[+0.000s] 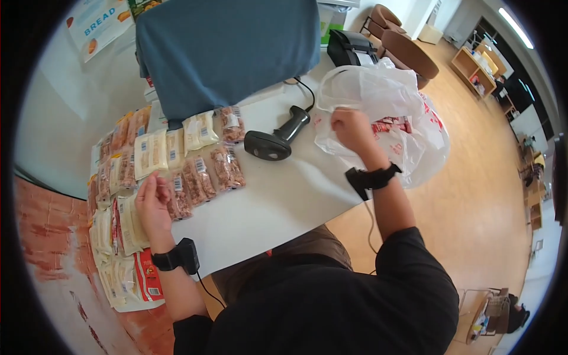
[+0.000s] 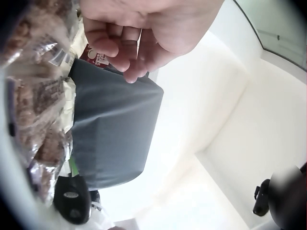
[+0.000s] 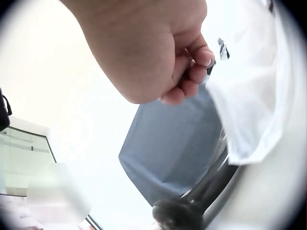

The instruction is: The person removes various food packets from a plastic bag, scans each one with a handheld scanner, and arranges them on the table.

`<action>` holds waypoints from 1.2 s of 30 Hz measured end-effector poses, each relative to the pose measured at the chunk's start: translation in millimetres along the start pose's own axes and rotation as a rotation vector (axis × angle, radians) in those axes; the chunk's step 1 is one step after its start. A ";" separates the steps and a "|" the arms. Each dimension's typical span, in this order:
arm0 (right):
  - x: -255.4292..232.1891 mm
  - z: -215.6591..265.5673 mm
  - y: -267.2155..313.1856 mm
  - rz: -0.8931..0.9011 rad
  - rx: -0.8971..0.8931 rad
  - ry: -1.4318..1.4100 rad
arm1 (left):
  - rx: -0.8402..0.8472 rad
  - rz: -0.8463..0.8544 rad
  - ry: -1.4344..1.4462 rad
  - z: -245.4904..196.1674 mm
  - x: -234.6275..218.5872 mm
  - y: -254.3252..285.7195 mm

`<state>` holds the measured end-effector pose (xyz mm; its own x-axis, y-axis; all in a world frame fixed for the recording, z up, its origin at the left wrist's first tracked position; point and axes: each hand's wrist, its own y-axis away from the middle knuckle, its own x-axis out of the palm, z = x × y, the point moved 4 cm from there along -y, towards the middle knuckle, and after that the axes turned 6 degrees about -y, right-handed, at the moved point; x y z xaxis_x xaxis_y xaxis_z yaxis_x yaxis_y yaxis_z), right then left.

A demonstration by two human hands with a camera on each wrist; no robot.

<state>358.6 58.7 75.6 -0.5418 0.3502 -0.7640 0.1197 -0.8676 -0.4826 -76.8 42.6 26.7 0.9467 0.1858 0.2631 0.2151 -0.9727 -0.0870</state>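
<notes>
A white table (image 1: 284,195) lies under both hands. Beyond the fingers stands a blue cloth-covered block (image 1: 228,50), which fills the background of both wrist views. At the right fingertips sits a white plastic bag (image 1: 378,100) with red-wrapped items inside; the right hand (image 1: 350,129) has its fingers curled together and pinches the bag's rim, the film bunched just beside the fingertips (image 3: 199,57). Rows of snack packets (image 1: 171,160), some pale and some brown, spread out from the left fingers toward the cloth block. The left hand (image 1: 152,204) hovers just above the nearest packets with its fingers (image 2: 120,50) loosely curled, a little apart, and holding nothing; whether they touch a packet cannot be told. A black barcode scanner (image 1: 275,139) lies between the two hands, beyond the left fingers and just beside the bag.
</notes>
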 end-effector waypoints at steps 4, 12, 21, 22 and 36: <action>-35.1 -72.0 25.8 0.234 0.253 0.353 | 0.008 -0.028 -0.009 -1.0 -2.5 0.0; -1.8 -117.9 50.7 0.172 0.370 0.377 | -0.035 -0.036 -0.024 1.2 2.8 1.4; -54.4 -46.4 57.8 0.119 0.383 0.201 | -0.077 0.022 -0.079 6.4 3.9 1.5; -63.8 -36.0 58.2 0.066 0.387 0.180 | -0.075 0.031 -0.083 6.8 6.0 2.7; 59.0 122.6 -1.3 0.044 0.061 -0.499 | -0.196 0.497 -0.144 22.3 119.2 31.2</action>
<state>224.4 37.2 83.6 -0.8708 0.1148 -0.4781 0.1104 -0.9018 -0.4178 48.1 37.5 33.8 0.9491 -0.2986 0.1002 -0.3017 -0.9533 0.0166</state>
